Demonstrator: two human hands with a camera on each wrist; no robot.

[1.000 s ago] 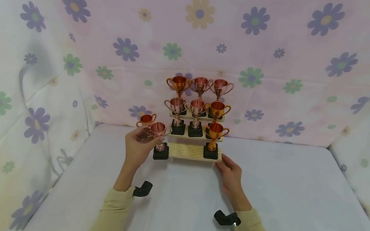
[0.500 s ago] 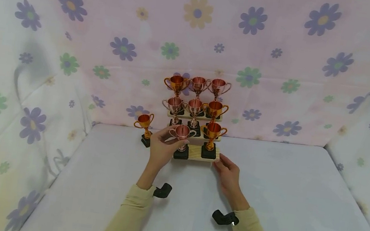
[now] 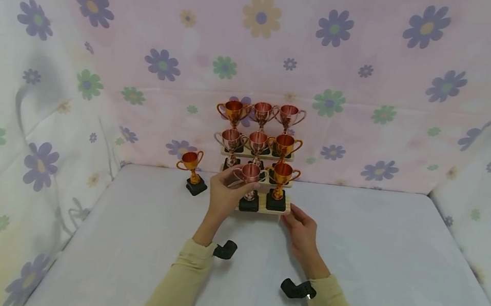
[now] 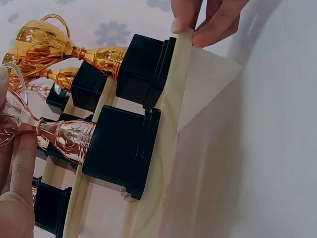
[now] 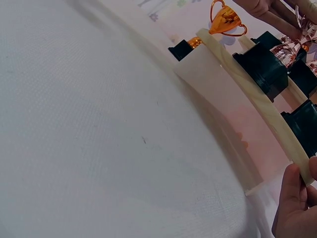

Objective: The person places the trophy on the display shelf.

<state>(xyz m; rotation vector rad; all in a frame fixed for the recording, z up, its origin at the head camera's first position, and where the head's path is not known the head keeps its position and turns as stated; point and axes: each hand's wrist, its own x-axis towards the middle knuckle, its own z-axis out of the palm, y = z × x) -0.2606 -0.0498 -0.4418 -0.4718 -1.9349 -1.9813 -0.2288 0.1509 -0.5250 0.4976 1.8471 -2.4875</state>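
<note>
My left hand (image 3: pixel 223 196) holds a small rose-gold trophy cup (image 3: pixel 250 174) by its upper part. In the left wrist view the trophy's black base (image 4: pixel 119 148) is at the lowest wooden shelf, beside the base of a gold trophy (image 4: pixel 106 59). The tiered display stand (image 5: pixel 270 116) has wooden shelves and clear side panels. At the right end of its lowest shelf, my right hand (image 3: pixel 302 230) pinches the board between thumb and fingers. Upright gold and rose-gold trophies fill the two upper shelves, partly hidden behind the front ones.
Another gold trophy (image 3: pixel 194 186) stands on the white table (image 3: pixel 122 240), left of the stand. Flower-printed cloth (image 3: pixel 185 114) hangs behind the table and at both sides. Black cameras are strapped to both wrists.
My left hand has carried the rose-gold trophy rightward from the stand's left end to beside the gold one on the lowest shelf. The right hand keeps its grip on the stand.
</note>
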